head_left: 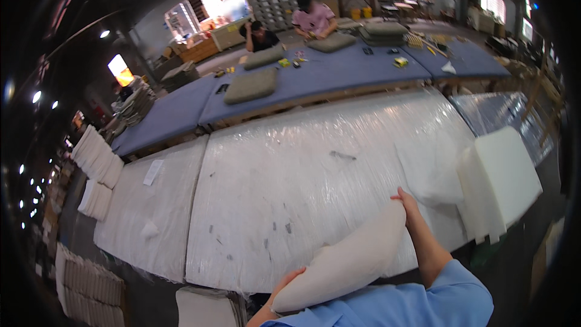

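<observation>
A plump off-white cushion (346, 258) is held close against my body, tilted up toward the right. My left hand (292, 278) grips its lower left end, with the fingers partly hidden by the cushion. At the upper right corner, my right hand (407, 198) is closed on the cushion, thumb showing at the tip. Beneath and beyond it lies a wide table (260, 188) wrapped in clear plastic. Thin white wadding (431, 166) is spread on the table right of my right hand, next to a stack of white foam pads (507, 172).
Piled white pads (97, 157) stand at the left, with folded stacks (88, 284) below. A pad stack (206, 309) sits at the table's near edge. Across, a blue table (321, 72) carries grey-green cushions (251, 86); two people (313, 17) are at it.
</observation>
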Action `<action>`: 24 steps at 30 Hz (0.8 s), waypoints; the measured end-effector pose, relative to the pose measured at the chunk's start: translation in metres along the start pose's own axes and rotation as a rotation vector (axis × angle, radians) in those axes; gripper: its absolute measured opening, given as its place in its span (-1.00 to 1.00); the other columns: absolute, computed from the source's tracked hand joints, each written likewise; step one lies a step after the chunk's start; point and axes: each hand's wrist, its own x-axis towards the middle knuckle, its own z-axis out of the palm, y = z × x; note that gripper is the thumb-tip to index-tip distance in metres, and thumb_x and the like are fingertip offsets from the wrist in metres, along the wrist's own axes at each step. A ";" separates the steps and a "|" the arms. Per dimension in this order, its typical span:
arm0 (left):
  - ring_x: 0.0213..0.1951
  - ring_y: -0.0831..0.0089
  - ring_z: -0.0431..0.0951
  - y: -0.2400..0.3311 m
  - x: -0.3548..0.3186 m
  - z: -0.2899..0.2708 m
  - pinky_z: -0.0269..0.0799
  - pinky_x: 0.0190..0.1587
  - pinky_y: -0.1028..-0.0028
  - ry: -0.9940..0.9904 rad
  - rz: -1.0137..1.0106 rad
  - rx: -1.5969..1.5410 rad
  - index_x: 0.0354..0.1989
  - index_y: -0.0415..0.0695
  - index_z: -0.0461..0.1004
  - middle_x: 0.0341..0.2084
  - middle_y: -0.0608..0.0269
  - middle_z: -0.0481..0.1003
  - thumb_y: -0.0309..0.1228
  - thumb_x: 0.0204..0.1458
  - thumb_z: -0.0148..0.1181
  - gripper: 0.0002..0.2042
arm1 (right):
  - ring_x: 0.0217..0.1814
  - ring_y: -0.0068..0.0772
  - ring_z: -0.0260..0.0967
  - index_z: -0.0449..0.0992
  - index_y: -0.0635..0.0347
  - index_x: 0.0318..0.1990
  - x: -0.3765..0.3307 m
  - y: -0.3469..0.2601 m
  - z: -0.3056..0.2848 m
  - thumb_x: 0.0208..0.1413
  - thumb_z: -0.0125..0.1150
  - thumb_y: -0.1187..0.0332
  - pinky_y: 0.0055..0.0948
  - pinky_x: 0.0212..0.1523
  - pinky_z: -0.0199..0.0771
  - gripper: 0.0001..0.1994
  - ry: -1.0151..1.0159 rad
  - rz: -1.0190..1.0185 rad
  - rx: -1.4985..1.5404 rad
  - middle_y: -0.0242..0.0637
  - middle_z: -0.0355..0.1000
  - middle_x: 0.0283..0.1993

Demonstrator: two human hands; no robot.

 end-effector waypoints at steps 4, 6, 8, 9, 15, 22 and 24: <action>-0.30 0.26 0.68 0.033 0.026 -0.005 0.64 -0.20 0.24 -0.003 0.154 0.209 0.03 -0.26 0.53 -0.26 0.08 0.64 -0.16 0.29 0.19 -0.62 | -0.41 -0.29 0.45 0.55 0.25 -0.22 0.008 0.005 -0.002 0.32 0.16 -0.14 -0.20 -0.36 0.50 -0.48 0.075 0.004 0.108 -0.24 0.47 -0.41; -0.31 0.34 0.63 0.084 0.051 -0.034 0.58 -0.23 0.29 0.154 0.387 0.540 -0.02 -0.23 0.54 -0.28 0.16 0.63 -0.17 0.28 0.19 -0.66 | -0.41 -0.29 0.46 0.55 0.26 -0.24 0.014 0.001 0.028 0.33 0.15 -0.14 -0.20 -0.36 0.50 -0.48 0.057 0.009 0.123 -0.23 0.48 -0.41; -0.31 0.42 0.59 0.132 0.038 -0.033 0.47 -0.30 0.38 0.410 0.530 0.933 -0.01 -0.14 0.56 -0.26 0.23 0.64 -0.15 0.36 0.06 -0.68 | -0.37 -0.28 0.47 0.55 0.29 -0.24 0.019 -0.005 0.033 0.33 0.14 -0.13 -0.19 -0.32 0.51 -0.47 0.066 -0.028 0.119 -0.22 0.49 -0.38; -0.28 0.44 0.58 0.153 0.014 -0.043 0.44 -0.27 0.38 0.574 0.613 0.992 0.00 -0.12 0.56 -0.23 0.24 0.65 -0.12 0.37 0.02 -0.67 | -0.35 -0.27 0.47 0.55 0.30 -0.23 0.021 -0.008 0.056 0.32 0.15 -0.12 -0.19 -0.29 0.50 -0.48 0.056 -0.019 0.087 -0.21 0.49 -0.37; 0.20 0.18 0.51 0.067 -0.132 0.118 0.32 0.27 0.15 -0.147 1.266 1.155 0.36 -0.20 0.35 0.15 0.03 0.55 0.04 0.24 0.25 -0.33 | -0.29 -0.28 0.46 0.56 0.33 -0.25 0.018 -0.004 0.030 0.30 0.17 -0.04 -0.25 -0.24 0.43 -0.52 0.237 -0.097 -0.010 -0.17 0.52 -0.31; 0.04 -0.01 0.62 0.045 -0.100 0.112 0.55 0.03 0.13 0.313 1.794 1.482 0.35 -0.32 0.30 0.09 -0.16 0.53 0.04 0.25 0.23 -0.29 | -0.31 -0.33 0.42 0.55 0.27 -0.36 0.006 -0.005 0.059 0.35 0.09 -0.05 -0.27 -0.22 0.39 -0.50 0.163 -0.215 -0.078 -0.24 0.50 -0.38; -0.02 0.13 0.61 0.078 -0.096 0.089 0.52 0.02 0.20 0.214 1.795 1.230 0.31 -0.30 0.35 -0.01 -0.08 0.56 -0.01 0.28 0.23 -0.36 | -0.33 -0.36 0.41 0.56 0.20 -0.42 -0.004 0.011 0.056 0.40 0.00 -0.05 -0.31 -0.20 0.35 -0.48 0.151 -0.279 -0.100 -0.29 0.50 -0.43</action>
